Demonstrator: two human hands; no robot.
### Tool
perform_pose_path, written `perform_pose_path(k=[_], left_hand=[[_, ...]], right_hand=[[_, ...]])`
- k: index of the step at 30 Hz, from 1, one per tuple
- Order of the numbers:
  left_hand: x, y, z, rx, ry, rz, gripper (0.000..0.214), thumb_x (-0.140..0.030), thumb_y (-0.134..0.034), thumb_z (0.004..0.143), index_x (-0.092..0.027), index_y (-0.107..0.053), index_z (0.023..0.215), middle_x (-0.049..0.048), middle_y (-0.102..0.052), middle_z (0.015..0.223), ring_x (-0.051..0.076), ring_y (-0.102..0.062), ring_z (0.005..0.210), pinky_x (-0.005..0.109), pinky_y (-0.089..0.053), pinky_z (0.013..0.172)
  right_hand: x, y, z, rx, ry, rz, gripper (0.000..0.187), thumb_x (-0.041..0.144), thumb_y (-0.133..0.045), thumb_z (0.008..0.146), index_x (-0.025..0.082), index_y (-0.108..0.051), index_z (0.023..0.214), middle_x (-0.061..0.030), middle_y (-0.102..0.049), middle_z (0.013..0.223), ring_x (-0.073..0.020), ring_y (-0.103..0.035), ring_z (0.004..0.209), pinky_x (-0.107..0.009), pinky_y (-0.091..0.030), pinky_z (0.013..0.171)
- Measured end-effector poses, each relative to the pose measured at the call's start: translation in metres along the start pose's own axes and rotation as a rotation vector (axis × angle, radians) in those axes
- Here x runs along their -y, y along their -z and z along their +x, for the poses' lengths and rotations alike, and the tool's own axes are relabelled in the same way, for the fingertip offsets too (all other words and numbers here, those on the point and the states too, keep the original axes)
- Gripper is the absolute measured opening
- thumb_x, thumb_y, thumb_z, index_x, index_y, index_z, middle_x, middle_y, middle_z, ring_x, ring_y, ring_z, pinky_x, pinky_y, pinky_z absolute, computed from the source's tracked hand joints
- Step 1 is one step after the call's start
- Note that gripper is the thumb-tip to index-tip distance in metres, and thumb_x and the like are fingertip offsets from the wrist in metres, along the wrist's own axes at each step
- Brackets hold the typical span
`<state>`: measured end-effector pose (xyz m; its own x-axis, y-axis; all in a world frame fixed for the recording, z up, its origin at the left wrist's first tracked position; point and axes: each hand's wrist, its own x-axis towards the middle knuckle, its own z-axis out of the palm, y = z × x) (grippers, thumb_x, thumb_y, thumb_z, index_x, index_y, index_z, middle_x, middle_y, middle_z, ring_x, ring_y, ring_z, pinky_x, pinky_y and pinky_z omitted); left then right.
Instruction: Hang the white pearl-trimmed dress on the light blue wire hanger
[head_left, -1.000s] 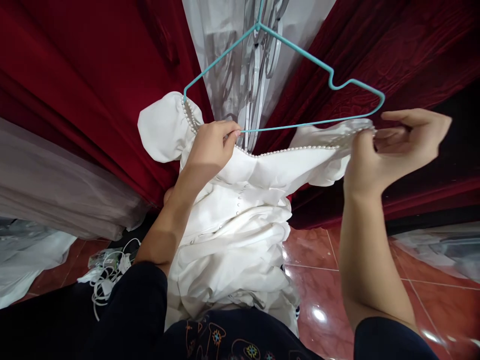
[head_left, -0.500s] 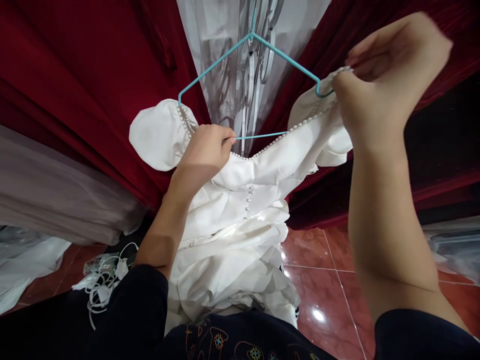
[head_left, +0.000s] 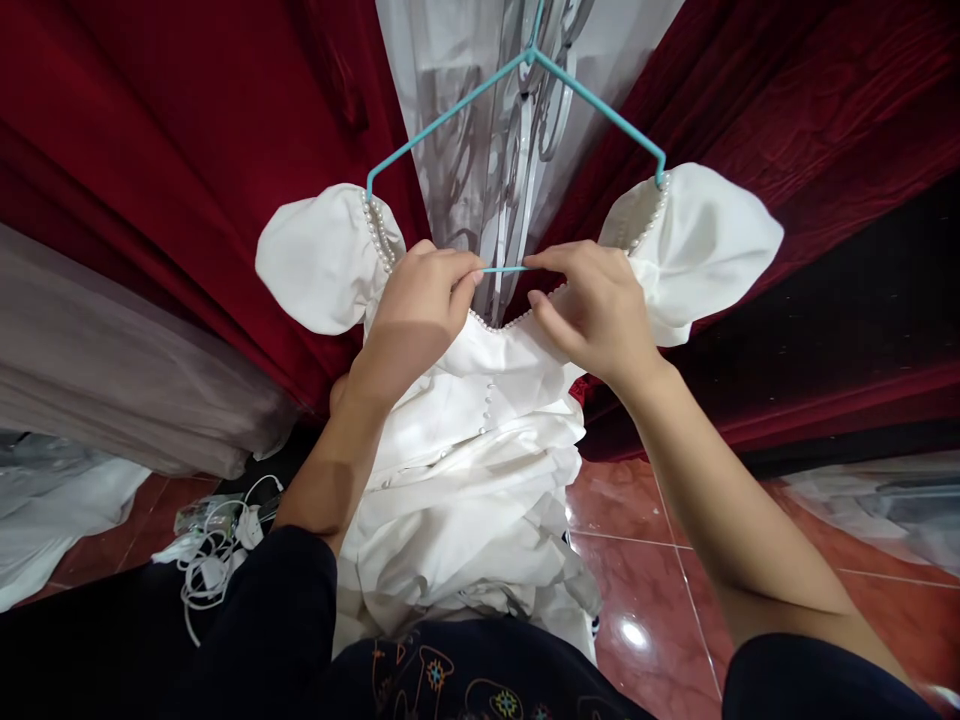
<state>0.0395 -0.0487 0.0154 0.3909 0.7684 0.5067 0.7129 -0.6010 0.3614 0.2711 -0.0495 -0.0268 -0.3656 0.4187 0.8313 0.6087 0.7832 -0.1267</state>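
Note:
A white dress with puff sleeves, a pearl-trimmed neckline and small buttons hangs in front of me. Both sleeve openings sit on the ends of a light blue hanger. My left hand pinches the hanger's lower bar between thumb and fingers, just above the neckline. Close on the other side, my right hand has its index fingertip at the same bar. Its thumb is spread away from that finger, over the neckline. Only a short piece of the bar shows between the hands.
Dark red curtains flank a pale panel with grey metalwork behind the hanger. White cables lie in a tangle at lower left. Red tiles cover the floor. Sheer white fabric lies at both sides.
My right hand has let go of the right sleeve and moved left and down to the hanger's bar. The right sleeve now hangs on the hanger end. My left hand keeps its pinch.

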Motion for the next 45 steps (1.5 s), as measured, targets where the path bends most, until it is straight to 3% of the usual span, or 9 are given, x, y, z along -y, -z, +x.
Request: perform_pose_path(k=[5,11,17,25,30,34,38,42,45], left_hand=[[0.001,-0.011,-0.011,-0.092,-0.100,0.008,0.024,-0.020,-0.055,0.108,-0.024,-0.074,0.122,0.0068,-0.075,0.122,0.029,-0.064,0.121,0.049,-0.052,0.109],[0.023,-0.016,-0.018,-0.820,0.070,0.140,0.025,-0.024,-0.067,0.100,-0.027,-0.065,0.125,0.0116,-0.056,0.146,0.034,-0.049,0.144,0.057,-0.037,0.126],[0.055,-0.007,-0.004,-0.711,0.343,0.146,0.020,-0.019,-0.053,0.104,-0.027,-0.058,0.122,0.0068,-0.065,0.133,0.031,-0.050,0.137,0.060,-0.028,0.119],[0.113,0.029,0.028,-1.077,0.055,-0.171,0.034,0.011,-0.052,0.090,-0.021,-0.062,0.086,-0.0017,-0.065,0.085,0.016,-0.055,0.086,0.034,-0.044,0.088],[0.141,0.022,0.028,-1.017,0.179,-0.226,0.022,0.001,-0.050,0.102,-0.019,-0.058,0.094,-0.0031,-0.061,0.091,0.011,-0.051,0.090,0.034,-0.045,0.090],[0.165,0.008,0.034,-0.921,0.192,-0.226,0.032,-0.037,-0.039,0.120,-0.019,-0.050,0.095,-0.0033,-0.055,0.088,0.009,-0.043,0.087,0.035,-0.042,0.085],[0.176,0.009,0.038,-0.766,0.169,-0.161,0.048,-0.063,-0.044,0.114,-0.020,-0.055,0.096,-0.0046,-0.060,0.085,0.009,-0.049,0.086,0.034,-0.042,0.078],[0.167,0.018,0.032,-0.708,0.259,-0.266,0.036,-0.054,-0.061,0.106,-0.019,-0.062,0.096,-0.0070,-0.064,0.083,0.008,-0.051,0.086,0.032,-0.045,0.078],[0.151,0.024,0.023,-0.747,0.377,-0.346,0.014,-0.021,-0.066,0.101,-0.017,-0.063,0.088,-0.0075,-0.063,0.077,0.007,-0.051,0.081,0.031,-0.044,0.077]], right_hand=[[-0.017,-0.021,-0.011,-0.157,-0.052,-0.070,0.028,0.022,-0.056,0.100,0.029,-0.069,0.124,-0.0058,-0.076,0.103,-0.0271,-0.071,0.095,-0.048,-0.049,0.086],[-0.010,-0.035,-0.012,-0.174,-0.077,-0.110,0.037,0.020,-0.052,0.098,0.034,-0.071,0.127,-0.0055,-0.072,0.106,-0.0255,-0.068,0.097,-0.047,-0.049,0.090],[-0.011,-0.034,-0.011,-0.131,-0.150,-0.128,0.036,0.019,-0.051,0.098,0.032,-0.073,0.123,-0.0071,-0.070,0.106,-0.0256,-0.066,0.097,-0.048,-0.047,0.090],[-0.011,-0.026,-0.006,-0.055,-0.142,-0.092,0.036,0.023,-0.048,0.102,0.034,-0.073,0.127,-0.0081,-0.071,0.108,-0.0259,-0.067,0.101,-0.048,-0.048,0.090],[-0.010,-0.024,-0.005,-0.042,-0.146,-0.067,0.035,0.025,-0.048,0.105,0.034,-0.073,0.127,-0.0077,-0.072,0.109,-0.0261,-0.068,0.102,-0.048,-0.049,0.090],[-0.016,-0.016,-0.006,-0.035,-0.166,-0.058,0.032,0.026,-0.050,0.105,0.033,-0.075,0.124,-0.0079,-0.072,0.105,-0.0265,-0.067,0.098,-0.049,-0.048,0.092],[-0.019,-0.009,-0.008,-0.009,-0.199,-0.070,0.030,0.028,-0.050,0.105,0.035,-0.075,0.120,-0.0081,-0.071,0.102,-0.0274,-0.066,0.097,-0.051,-0.049,0.093],[-0.019,-0.010,-0.009,-0.034,-0.187,-0.086,0.029,0.029,-0.049,0.105,0.034,-0.075,0.119,-0.0079,-0.071,0.102,-0.0279,-0.066,0.097,-0.052,-0.050,0.093],[-0.020,-0.014,-0.010,-0.046,-0.190,-0.095,0.030,0.027,-0.049,0.105,0.035,-0.074,0.120,-0.0080,-0.070,0.103,-0.0280,-0.066,0.098,-0.052,-0.050,0.095]])
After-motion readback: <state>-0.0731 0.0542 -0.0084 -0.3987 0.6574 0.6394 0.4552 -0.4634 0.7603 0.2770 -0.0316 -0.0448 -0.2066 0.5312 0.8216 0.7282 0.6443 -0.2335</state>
